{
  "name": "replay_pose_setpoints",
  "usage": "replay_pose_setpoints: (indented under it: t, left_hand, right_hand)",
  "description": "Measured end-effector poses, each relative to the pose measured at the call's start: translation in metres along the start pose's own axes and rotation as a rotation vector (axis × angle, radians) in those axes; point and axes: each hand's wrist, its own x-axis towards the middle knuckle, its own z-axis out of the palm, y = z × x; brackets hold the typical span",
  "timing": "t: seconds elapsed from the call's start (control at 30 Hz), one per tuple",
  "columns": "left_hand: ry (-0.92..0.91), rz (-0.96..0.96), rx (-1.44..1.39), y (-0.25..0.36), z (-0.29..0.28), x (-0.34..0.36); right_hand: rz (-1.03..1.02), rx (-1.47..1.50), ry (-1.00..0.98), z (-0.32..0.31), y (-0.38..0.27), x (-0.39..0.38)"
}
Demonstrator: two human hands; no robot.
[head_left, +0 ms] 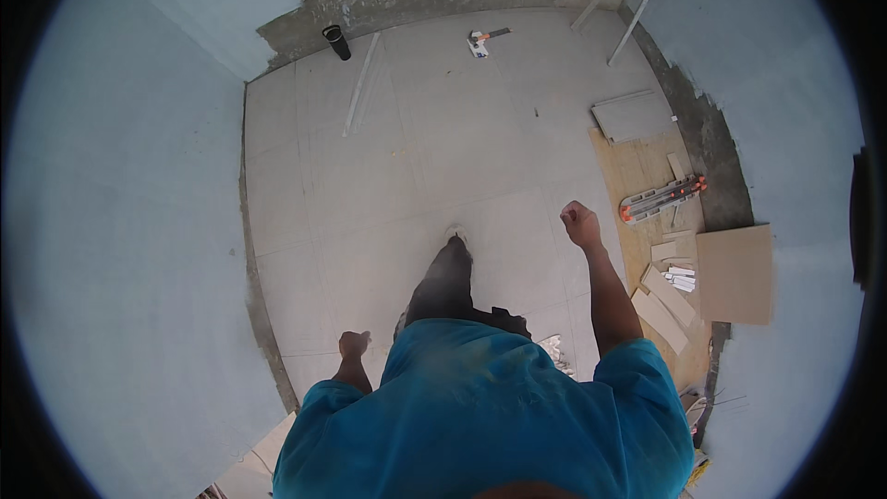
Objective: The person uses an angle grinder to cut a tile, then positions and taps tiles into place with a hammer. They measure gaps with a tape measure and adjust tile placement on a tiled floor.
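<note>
My right hand point(579, 225) is raised out in front over the floor, its fingers curled into a loose fist with nothing visible in it. Lower, at my left side, my left hand point(353, 345) is closed as well, the thumb sticking out a little. No object shows in that hand. Both are apart from everything around them. Under me lies a grey tiled floor point(416, 176), and one leg in dark trousers point(445, 279) is stepping forward on it. The manual tile cutter point(661, 201), grey with orange parts, is the nearest tool to my right hand.
Cut tile pieces point(662, 311) and white packs point(681, 278) lie on the right, near a brown tile point(735, 274) by the wall. Grey tiles point(636, 116) are stacked farther up. Ahead are a black tumbler point(338, 42), a long straight strip point(362, 83) and an orange-and-black tool point(490, 35).
</note>
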Motion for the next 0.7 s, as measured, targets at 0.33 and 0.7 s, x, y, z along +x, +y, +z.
replay_pose_setpoints:
  t: [0.33, 0.7]
  left_hand:
    - [0.480, 0.825, -0.134, 0.525, -0.270, 0.075]
    - [0.200, 0.624, -0.156, 0.780, -0.275, 0.155]
  right_hand:
    - [0.459, -0.388, -0.429, 0.026, 0.110, 0.153]
    - [0.275, -0.305, -0.557, 0.081, 0.110, 0.678]
